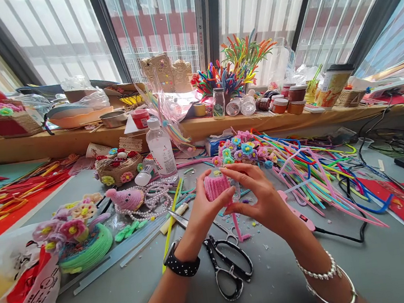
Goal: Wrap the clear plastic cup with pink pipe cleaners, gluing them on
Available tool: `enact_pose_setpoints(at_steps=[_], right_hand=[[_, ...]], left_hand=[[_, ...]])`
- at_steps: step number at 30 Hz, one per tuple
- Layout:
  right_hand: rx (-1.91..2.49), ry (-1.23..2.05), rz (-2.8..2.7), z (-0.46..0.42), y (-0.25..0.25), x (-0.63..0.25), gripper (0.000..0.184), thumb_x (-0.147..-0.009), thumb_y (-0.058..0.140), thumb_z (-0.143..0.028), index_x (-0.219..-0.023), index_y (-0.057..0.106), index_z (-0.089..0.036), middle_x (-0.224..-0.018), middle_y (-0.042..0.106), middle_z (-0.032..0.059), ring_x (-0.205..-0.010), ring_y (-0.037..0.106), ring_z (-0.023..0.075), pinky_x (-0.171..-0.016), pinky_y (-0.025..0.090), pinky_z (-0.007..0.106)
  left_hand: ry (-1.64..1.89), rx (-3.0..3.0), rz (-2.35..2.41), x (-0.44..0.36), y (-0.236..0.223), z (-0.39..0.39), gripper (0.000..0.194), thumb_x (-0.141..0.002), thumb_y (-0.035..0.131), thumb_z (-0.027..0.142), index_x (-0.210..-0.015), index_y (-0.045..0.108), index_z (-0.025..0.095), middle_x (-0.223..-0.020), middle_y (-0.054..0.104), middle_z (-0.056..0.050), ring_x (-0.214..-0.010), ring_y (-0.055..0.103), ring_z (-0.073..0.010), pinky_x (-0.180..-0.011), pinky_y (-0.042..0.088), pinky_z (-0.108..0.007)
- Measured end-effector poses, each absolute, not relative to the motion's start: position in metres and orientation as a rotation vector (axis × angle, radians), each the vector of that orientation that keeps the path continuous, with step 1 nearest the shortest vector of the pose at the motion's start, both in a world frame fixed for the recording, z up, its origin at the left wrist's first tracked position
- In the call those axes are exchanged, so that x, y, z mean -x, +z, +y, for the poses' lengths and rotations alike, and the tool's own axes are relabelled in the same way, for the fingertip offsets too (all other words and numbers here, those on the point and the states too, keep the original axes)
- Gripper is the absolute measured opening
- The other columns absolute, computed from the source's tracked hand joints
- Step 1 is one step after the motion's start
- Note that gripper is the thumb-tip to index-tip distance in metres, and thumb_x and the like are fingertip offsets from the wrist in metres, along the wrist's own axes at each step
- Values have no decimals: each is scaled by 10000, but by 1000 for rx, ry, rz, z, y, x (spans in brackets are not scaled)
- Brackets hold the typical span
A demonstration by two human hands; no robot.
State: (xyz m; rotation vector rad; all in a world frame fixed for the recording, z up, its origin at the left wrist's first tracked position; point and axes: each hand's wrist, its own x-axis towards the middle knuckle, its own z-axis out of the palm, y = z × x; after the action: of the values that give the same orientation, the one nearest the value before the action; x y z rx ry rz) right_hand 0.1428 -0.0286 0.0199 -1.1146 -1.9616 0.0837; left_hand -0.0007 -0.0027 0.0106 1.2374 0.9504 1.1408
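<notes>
A small pink cylinder of coiled pipe cleaner [217, 187] is held upright over the table, with a yellowish bit on its top. My left hand [202, 206] is closed round it, fingers behind and thumb across the front. My right hand [257, 191] grips from the other side, fingertips at the top edge and thumb low near the base. A pink pipe-cleaner end [237, 226] hangs below, bent at its tip. Beneath my hands lie black-handled scissors [232, 267], their blades partly hidden by my left wrist. A pink glue gun [299, 213] with a black cord lies beside my right forearm.
Loose pipe cleaners [312, 171] spread across the right side. A water bottle [161, 149], pearl strands [159, 197], a pink pipe-cleaner figure [125, 200] and a green flowered piece [88, 248] stand left. Clear glue sticks [105, 268] lie nearby. Jars [280, 105] line the window ledge.
</notes>
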Motion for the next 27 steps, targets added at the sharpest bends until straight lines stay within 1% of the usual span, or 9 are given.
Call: enact_pose_setpoints(at_steps=[3,6,9,12,15,18,21,23,27], right_hand=[[1099,86,-1961,-28,19,-143,639,-708,691,-368,-1290,427,-356,-1248,503,52,-1172,452,255,-998,363,473],[1091,103,-1957,-28,19,-144,631,-699,694,-390,-1276,443,-337,-1250,498,58,-1174,447,249,-1002,359,457],[1087,142,-1943,-29,20,-144,587,-710,678,-413,-1250,472,-312,-1248,500,63,-1180,440,242,-1008,355,443],[1070,199,-1920,-30,22,-145,508,-752,633,-424,-1226,499,-303,-1231,515,61,-1172,448,240,-994,373,438],[1054,221,-1874,-31,24,-146,386,-813,573,-379,-1187,538,-289,-1190,548,58,-1139,478,226,-975,393,420],[1049,221,-1832,-32,26,-146,310,-829,563,-326,-1134,578,-276,-1149,575,55,-1103,507,212,-957,412,399],[1044,213,-1804,-33,27,-146,250,-829,565,-295,-1072,615,-262,-1108,596,56,-1070,528,205,-941,425,392],[1042,190,-1786,-33,27,-146,220,-830,563,-286,-1038,630,-257,-1084,609,57,-1053,539,206,-929,433,398],[1025,139,-1770,-32,27,-147,202,-825,569,-276,-1015,635,-253,-1054,625,60,-1028,554,208,-908,445,413]], left_hand=[[1157,-1243,950,0,11,-3,759,-570,737,447,-1195,391,189,-934,605,-61,-876,611,-247,-789,428,-363],[1173,-1257,962,1,10,-2,755,-575,735,439,-1197,390,187,-929,598,-59,-890,604,-248,-784,432,-357],[1146,-1277,961,1,9,0,772,-593,727,437,-1222,353,191,-957,588,-69,-898,603,-249,-787,437,-365],[1094,-1313,952,3,6,2,803,-609,718,440,-1253,304,199,-968,590,-75,-875,616,-247,-806,437,-388],[1095,-1369,944,4,3,3,817,-613,709,456,-1267,291,199,-1004,585,-87,-877,611,-248,-816,433,-396],[1087,-1432,939,5,2,2,824,-621,695,470,-1282,286,199,-1019,575,-94,-892,591,-249,-799,436,-381],[1147,-1476,994,3,5,-1,795,-600,706,467,-1256,349,195,-1044,547,-91,-889,565,-237,-774,438,-349],[1162,-1484,1015,2,9,-3,791,-588,710,465,-1244,364,192,-1057,528,-85,-870,551,-222,-758,440,-339],[1065,-1484,1013,2,14,-6,852,-591,700,482,-1283,298,189,-1014,509,-61,-793,528,-179,-740,439,-337]])
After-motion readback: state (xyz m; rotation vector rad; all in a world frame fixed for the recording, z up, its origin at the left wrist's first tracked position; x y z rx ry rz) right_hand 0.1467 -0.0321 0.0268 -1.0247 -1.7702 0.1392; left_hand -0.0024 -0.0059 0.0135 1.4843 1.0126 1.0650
